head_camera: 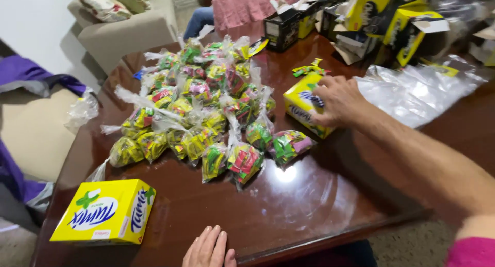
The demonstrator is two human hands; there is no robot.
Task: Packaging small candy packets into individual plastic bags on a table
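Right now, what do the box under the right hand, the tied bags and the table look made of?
Yellow box under the right hand: printed cardboard, folded edges. Small bags: thin clear plastic, twisted tops, glinting. Table: dark polished wood, probably varnished, mirrors the lamp.

Bench (309,205): heap of tied candy bags (206,107) at centre left. Small box (304,104) just right of the heap, the right hand (340,99) resting on it. Loose plastic sheets (417,91) right of that box. Opened cartons (371,19) along the far edge, behind the sheets. Closed box (105,211) at the near left corner, well apart from the heap. Left hand (209,249) flat on the near edge. Sofa (129,24) beyond the far left corner.
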